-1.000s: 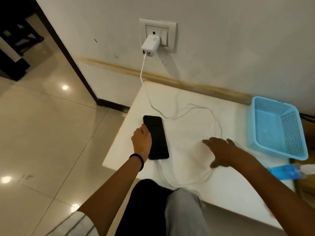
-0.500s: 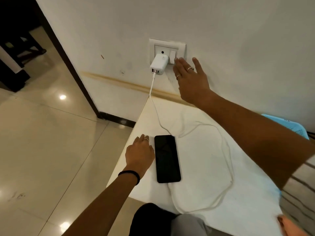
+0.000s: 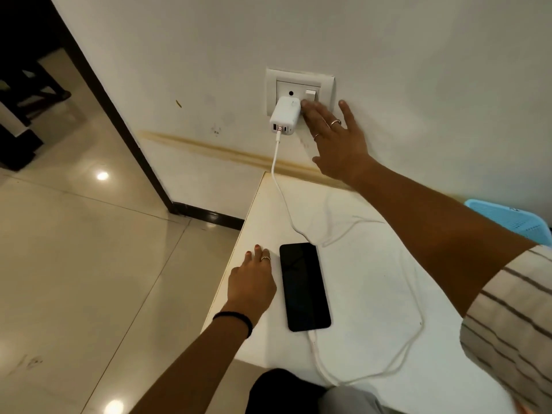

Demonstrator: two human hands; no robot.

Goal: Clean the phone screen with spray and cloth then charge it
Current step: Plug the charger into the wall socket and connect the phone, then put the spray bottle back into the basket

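Observation:
A black phone (image 3: 304,286) lies screen up on the white table (image 3: 367,282), its screen dark. A white cable (image 3: 413,297) is plugged into its near end and loops round to the white charger (image 3: 283,116) in the wall socket plate (image 3: 298,85). My left hand (image 3: 252,283) rests flat on the table just left of the phone, fingers straight. My right hand (image 3: 336,138) reaches up to the wall with fingers spread, its fingertips at the white rocker switch (image 3: 310,95) beside the charger.
A light blue plastic basket (image 3: 510,218) shows partly at the right edge behind my right arm. The table's left edge drops to a glossy tiled floor (image 3: 74,264). A dark door frame (image 3: 119,124) runs along the wall at left.
My right hand left the table, rose to the wall and now has its fingertips on the switch. My left hand let go of the phone and lies flat beside it. The camera moved closer.

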